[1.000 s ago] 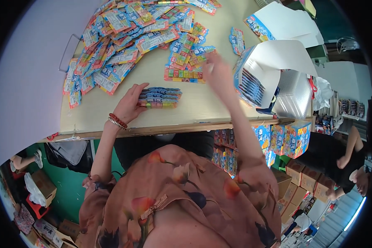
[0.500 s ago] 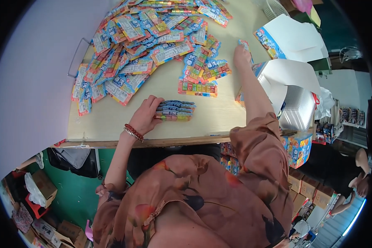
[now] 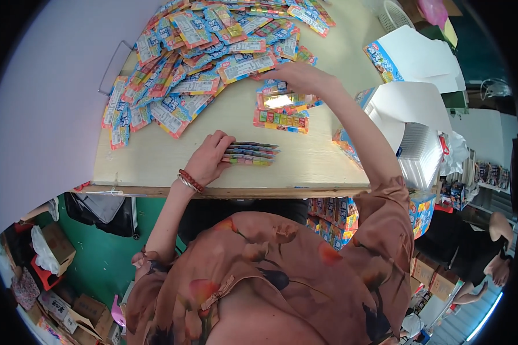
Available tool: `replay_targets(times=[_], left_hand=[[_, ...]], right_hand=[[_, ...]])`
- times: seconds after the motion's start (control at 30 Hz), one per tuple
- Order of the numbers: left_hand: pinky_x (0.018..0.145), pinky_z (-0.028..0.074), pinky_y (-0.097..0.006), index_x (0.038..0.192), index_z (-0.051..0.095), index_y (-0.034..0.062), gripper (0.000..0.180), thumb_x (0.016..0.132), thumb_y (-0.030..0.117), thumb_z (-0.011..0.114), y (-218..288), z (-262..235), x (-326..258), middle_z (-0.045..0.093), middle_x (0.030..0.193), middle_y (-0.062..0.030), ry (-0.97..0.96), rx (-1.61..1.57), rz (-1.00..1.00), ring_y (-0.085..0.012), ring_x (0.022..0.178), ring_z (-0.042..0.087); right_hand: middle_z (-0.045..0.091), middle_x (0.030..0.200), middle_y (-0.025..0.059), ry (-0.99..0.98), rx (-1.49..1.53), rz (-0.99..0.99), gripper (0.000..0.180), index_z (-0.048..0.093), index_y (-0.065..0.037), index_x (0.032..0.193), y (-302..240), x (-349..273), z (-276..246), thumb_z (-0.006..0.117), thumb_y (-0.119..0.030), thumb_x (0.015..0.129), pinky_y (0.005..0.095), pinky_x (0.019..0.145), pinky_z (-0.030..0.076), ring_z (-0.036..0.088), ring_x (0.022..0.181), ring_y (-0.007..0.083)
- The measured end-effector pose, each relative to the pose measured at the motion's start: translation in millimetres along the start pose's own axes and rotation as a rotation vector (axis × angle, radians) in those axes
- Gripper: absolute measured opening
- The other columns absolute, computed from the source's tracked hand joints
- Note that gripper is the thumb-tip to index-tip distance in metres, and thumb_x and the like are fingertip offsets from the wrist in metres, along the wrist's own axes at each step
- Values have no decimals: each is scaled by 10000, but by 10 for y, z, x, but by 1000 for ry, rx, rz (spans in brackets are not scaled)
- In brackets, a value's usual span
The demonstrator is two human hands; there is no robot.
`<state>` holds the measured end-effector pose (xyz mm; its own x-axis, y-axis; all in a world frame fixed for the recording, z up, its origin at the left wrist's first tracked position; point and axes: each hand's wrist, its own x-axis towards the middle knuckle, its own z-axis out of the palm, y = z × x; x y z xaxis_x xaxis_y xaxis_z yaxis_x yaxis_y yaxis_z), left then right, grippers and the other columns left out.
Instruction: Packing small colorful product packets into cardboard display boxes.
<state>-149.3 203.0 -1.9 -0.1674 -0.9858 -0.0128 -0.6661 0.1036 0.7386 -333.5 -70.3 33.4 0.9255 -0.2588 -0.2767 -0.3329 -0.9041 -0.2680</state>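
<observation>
On the near part of the table, my left hand [image 3: 210, 156] grips one end of a neat stack of blister candy packs [image 3: 252, 154], standing on edge with colored pieces along the front. My right hand [image 3: 302, 77] reaches over a small group of packs beside the big pile. Under its palm a candy pack [image 3: 281, 102] lies crosswise and glints; the fingers close at its upper edge, the thumb hidden. Just below is another flat pack [image 3: 281, 121]. The large heap of candy packs [image 3: 195, 63], blue, red and yellow, spreads over the far left, some showing white backs.
At right stand an opened display box [image 3: 406, 103] with white flaps and a stack of clear plastic trays [image 3: 415, 161]. Behind them lie another open box [image 3: 417, 57] and a white basket [image 3: 394, 16]. A wire handle [image 3: 112, 66] borders the left. Another person [image 3: 472, 247] is at far right.
My right hand has moved left from beside the display boxes to the loose packs near the heap. A pack there now lies crosswise under it. My left hand keeps its grip on the stack.
</observation>
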Motion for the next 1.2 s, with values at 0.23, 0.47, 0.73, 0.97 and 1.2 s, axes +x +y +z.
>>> replay_targets(times=[0.23,0.47,0.73,0.97,1.2], left_hand=[[836,476,-396,1134,496,71,508,680,-21,705,70,131,3,495,1079,-108,49,-12,20,-319,979,524],[814,490,-386,1135,502,76,497,688,-20,698,138,215,56,501,1089,-102,33,-36,59,-320,969,543],[827,524,-383,1298,405,72,765,627,13,769,187,521,197,386,1309,-183,271,-174,25,-363,1106,517],[1001,399,-414,1315,464,128,808,595,133,832,130,415,203,498,1258,-108,151,135,183,-322,1189,463],[909,457,-399,1183,507,90,693,584,180,844,121,316,503,533,1102,-125,-61,15,185,-322,1031,526]], right_hand=[[629,1022,118,-120,-364,179,474,581,-108,1092,190,-73,174,733,24,663,400,826,498,603,963,301],[601,892,145,-14,274,227,290,516,-41,991,64,-583,-8,673,-21,749,402,764,467,587,879,345],[644,1014,148,331,364,260,313,565,-65,1104,-863,-1099,440,580,13,801,420,783,491,613,948,368],[652,1076,126,108,1101,233,319,593,-51,1212,-1026,-1089,659,572,-145,908,342,858,490,638,959,228],[510,1293,100,331,28,515,614,505,-99,1280,251,-891,558,747,-196,724,405,977,426,447,1232,321]])
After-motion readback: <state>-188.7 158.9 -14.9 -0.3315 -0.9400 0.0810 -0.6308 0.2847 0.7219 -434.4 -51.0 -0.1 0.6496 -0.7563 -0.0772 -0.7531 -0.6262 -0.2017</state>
